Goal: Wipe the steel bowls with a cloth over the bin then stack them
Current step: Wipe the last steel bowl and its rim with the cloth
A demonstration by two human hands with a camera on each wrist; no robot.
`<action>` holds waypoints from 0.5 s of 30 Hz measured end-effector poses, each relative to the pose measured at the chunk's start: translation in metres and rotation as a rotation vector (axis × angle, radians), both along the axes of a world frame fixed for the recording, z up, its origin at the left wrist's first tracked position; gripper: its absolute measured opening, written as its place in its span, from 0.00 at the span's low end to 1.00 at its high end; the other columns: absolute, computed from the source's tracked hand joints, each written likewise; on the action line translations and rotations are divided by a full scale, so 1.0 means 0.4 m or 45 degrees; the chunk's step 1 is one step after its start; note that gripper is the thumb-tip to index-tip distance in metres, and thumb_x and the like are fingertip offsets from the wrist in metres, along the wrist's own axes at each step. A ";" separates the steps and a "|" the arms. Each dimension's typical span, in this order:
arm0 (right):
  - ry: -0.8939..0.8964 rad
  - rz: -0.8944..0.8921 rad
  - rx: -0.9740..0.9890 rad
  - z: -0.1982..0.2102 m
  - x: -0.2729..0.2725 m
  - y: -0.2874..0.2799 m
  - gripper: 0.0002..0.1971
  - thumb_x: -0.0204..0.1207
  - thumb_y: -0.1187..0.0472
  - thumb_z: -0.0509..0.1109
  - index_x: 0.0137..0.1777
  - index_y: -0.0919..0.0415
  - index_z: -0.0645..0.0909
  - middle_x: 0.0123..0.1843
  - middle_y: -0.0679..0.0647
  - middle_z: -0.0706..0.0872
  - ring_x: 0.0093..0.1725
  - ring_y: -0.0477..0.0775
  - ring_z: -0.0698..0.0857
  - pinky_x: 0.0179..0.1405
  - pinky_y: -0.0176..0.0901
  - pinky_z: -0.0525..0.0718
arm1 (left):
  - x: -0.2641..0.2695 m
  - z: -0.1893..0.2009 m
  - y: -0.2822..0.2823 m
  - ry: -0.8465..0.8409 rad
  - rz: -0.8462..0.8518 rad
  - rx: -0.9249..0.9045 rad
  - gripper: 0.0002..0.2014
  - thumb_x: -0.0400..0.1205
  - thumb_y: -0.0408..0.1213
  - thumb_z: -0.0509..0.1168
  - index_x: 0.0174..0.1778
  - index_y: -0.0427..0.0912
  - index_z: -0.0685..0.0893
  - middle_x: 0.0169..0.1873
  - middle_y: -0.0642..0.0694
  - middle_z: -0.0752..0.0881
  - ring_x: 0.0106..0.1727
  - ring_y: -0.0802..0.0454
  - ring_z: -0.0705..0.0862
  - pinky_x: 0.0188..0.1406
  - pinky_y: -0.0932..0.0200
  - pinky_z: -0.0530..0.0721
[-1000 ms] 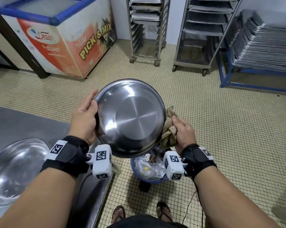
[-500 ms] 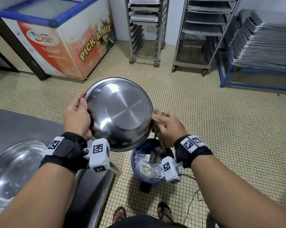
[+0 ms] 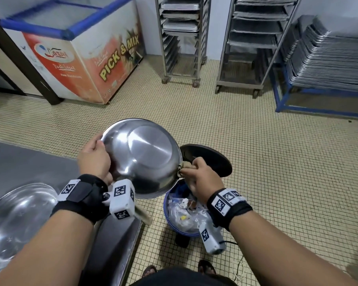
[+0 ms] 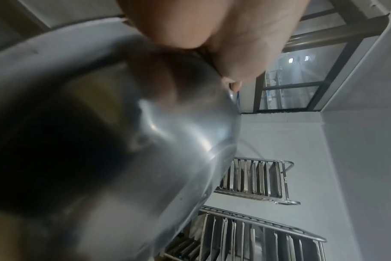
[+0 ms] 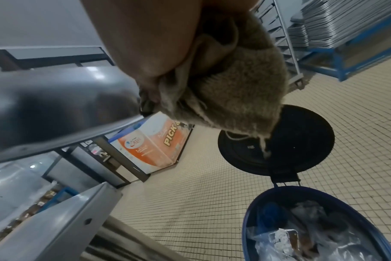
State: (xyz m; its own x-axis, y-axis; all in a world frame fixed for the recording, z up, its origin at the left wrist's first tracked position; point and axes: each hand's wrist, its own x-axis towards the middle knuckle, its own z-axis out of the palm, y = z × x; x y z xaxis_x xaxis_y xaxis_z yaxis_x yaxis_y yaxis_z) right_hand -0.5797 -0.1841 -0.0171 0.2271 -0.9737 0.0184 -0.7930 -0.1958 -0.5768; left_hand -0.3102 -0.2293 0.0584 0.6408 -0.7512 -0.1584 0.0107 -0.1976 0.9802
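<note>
Since a second ago you've tilted the steel bowl (image 3: 142,159) leftward over the open bin (image 3: 167,205), left hand (image 3: 94,159) gripping its rim, right hand (image 3: 200,180) bunching the cloth (image 3: 183,168) at its edge; wiping unfinished, another bowl (image 3: 19,213) waits on the counter (image 3: 19,162).

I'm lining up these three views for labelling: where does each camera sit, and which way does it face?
Head: worn on the head, facing forward and down at the steel bowl over the bin; both forearms, left hand, right hand and feet show.
Left wrist: on the left wrist, looking along the hand at the bowl's rim; only thumb and palm show.
Right wrist: on the right wrist, looking along the hand at the cloth and bin; only part of the hand shows.
Shared: all three show the bowl; head and right wrist share the bin lid.
</note>
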 end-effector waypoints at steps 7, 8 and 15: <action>0.144 -0.202 0.100 0.029 -0.043 -0.112 0.14 0.84 0.56 0.70 0.67 0.44 0.87 0.55 0.49 0.72 0.46 0.52 0.82 0.50 0.50 0.89 | -0.021 0.010 -0.009 -0.120 -0.103 -0.019 0.15 0.91 0.38 0.60 0.65 0.58 0.90 0.55 0.56 0.91 0.40 0.58 0.84 0.37 0.63 0.84; 0.125 -0.230 0.092 0.031 -0.053 -0.119 0.15 0.83 0.56 0.71 0.68 0.44 0.86 0.56 0.49 0.72 0.46 0.51 0.82 0.49 0.50 0.90 | -0.018 0.007 -0.011 -0.143 -0.099 -0.037 0.15 0.90 0.38 0.60 0.65 0.58 0.89 0.57 0.55 0.91 0.42 0.58 0.85 0.40 0.62 0.86; 0.108 -0.110 0.073 0.002 -0.017 -0.089 0.16 0.86 0.53 0.68 0.71 0.41 0.84 0.56 0.46 0.68 0.47 0.48 0.78 0.47 0.40 0.81 | -0.037 0.019 -0.021 -0.138 -0.198 -0.020 0.15 0.91 0.38 0.60 0.66 0.58 0.89 0.60 0.38 0.90 0.54 0.32 0.90 0.50 0.40 0.91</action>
State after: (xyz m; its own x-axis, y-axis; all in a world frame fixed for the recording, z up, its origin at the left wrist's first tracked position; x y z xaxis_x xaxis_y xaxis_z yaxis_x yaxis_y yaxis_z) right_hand -0.5863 -0.2195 -0.0162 0.1403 -0.9887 -0.0533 -0.8520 -0.0931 -0.5152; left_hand -0.3252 -0.2377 0.0660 0.5295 -0.8443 -0.0820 -0.1245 -0.1729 0.9770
